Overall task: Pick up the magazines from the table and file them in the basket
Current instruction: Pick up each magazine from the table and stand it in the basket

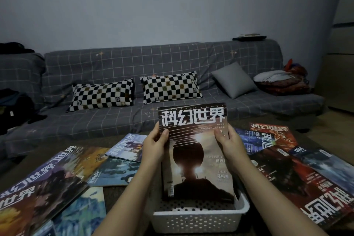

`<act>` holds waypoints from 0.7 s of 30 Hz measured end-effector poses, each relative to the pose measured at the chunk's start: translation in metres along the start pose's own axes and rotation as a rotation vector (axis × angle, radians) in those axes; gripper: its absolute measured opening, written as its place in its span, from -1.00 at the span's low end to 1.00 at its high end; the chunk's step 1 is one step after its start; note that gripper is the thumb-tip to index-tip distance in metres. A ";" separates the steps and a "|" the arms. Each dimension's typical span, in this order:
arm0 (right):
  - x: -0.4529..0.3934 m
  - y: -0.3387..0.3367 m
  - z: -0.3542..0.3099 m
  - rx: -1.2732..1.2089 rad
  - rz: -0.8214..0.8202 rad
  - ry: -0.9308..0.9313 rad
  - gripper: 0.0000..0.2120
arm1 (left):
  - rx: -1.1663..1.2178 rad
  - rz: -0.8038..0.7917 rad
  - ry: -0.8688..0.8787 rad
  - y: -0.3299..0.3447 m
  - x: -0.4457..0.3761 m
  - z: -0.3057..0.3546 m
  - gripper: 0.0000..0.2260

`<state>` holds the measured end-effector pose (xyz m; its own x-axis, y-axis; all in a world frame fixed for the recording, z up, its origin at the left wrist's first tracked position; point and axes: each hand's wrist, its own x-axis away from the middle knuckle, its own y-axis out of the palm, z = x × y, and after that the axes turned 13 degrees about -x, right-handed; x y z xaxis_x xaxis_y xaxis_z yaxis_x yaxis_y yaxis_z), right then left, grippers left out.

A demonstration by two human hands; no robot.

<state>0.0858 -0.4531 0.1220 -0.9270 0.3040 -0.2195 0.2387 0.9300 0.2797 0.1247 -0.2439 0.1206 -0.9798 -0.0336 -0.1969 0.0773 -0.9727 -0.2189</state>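
Note:
A dark magazine [195,159] with a black sphere on its cover stands upright, its lower edge inside the white perforated basket [197,218] at the table's near edge. My left hand [155,145] grips its left edge, thumb on the cover. My right hand [228,143] grips its right edge the same way. Several more magazines lie flat on the table: a group at the left [47,184], a pale blue one [126,147] behind it, and a red and dark group at the right [298,176].
A grey checked sofa [115,119] runs behind the table, with two black-and-white chequered cushions [103,96], a grey cushion [233,80] and folded cloth [279,82] at its right end. Dark bags [13,109] sit at the left. A cabinet [339,74] stands at the right.

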 end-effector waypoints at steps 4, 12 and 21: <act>0.005 -0.005 0.007 0.140 0.000 0.003 -0.56 | -0.008 -0.024 0.026 0.001 0.002 -0.004 -0.50; 0.003 -0.006 0.019 0.281 -0.007 0.052 -0.28 | -0.075 -0.036 0.056 0.009 0.007 -0.011 -0.52; 0.004 -0.005 0.026 0.270 -0.015 0.014 -0.40 | -0.088 0.048 0.005 0.020 0.003 -0.025 -0.58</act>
<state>0.0883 -0.4506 0.0954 -0.9345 0.2883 -0.2087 0.2912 0.9565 0.0170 0.1284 -0.2578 0.0916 -0.9737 -0.0787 -0.2137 0.1405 -0.9460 -0.2920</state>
